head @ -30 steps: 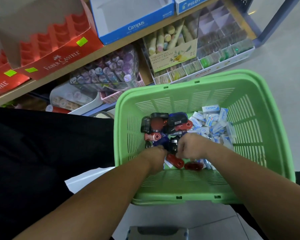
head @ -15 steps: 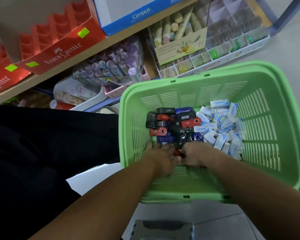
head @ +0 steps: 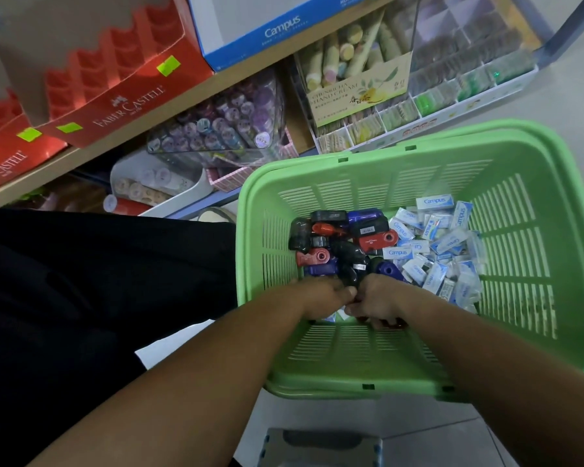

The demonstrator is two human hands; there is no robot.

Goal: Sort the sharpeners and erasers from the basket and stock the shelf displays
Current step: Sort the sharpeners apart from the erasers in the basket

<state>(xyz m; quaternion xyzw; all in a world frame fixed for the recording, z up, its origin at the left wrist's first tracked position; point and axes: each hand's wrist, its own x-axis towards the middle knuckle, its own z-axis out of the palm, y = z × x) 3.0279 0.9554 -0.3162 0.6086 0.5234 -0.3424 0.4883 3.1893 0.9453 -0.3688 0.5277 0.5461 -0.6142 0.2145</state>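
Red Faber-Castell display (head: 115, 96) on the shelf, upper left. Left hand (head: 319, 298) and right hand (head: 378, 303) are down in the green basket (head: 553, 298), touching each other. Fingers curl into the near edge of the sharpeners (head: 338, 244) — what they pinch is hidden, can't tell. Erasers (head: 442, 251) are heaped just right of the sharpeners, touching them.

The fingers of the left hand (head: 321, 298) and the right hand (head: 378, 303) curled out of sight among the sharpeners (head: 338, 244), so what either held could not be told (only a red piece (head: 390, 323) showed under the right). The basket (head: 245, 264) ran off the right edge, the blue Campus box (head: 277, 32) off the top, and the grey stool (head: 321, 446) off the bottom.
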